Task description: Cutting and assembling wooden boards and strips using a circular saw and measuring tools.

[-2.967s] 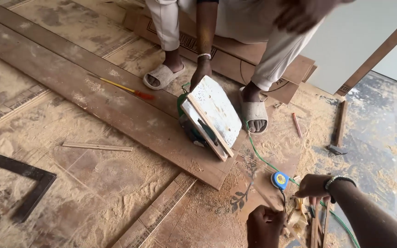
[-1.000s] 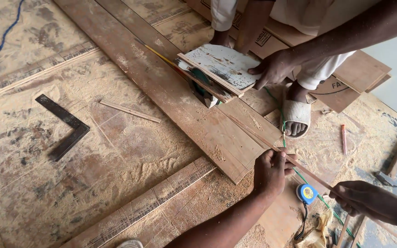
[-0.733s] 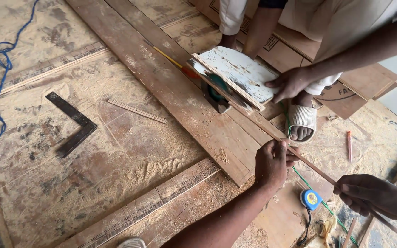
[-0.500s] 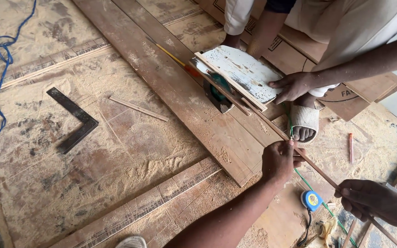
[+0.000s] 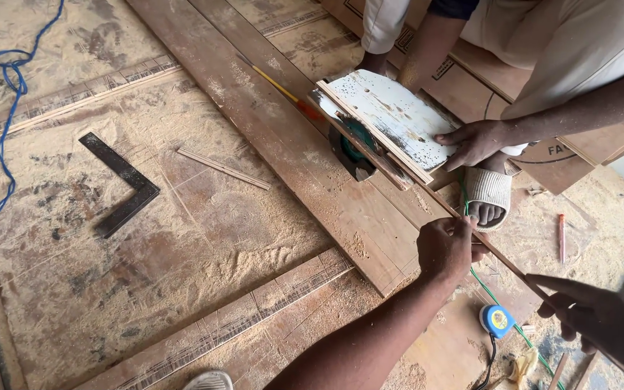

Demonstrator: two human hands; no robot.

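My left hand is closed on a thin wooden strip at the near end of a long brown plank. My right hand reaches in from the right with its fingers spread, the fingertips at the strip's free end. Another person's hand rests on the white board of a circular saw that stands on the plank.
A black metal square lies on the sawdust-covered floor at the left, near a blue cord. A blue and yellow tape measure and a green cable lie by my right hand. The other person's sandalled foot stands beside the plank.
My left hand has gone from the lower right up to the plank's end and closed on the thin strip. The other person's hand has shifted on the saw's white board.
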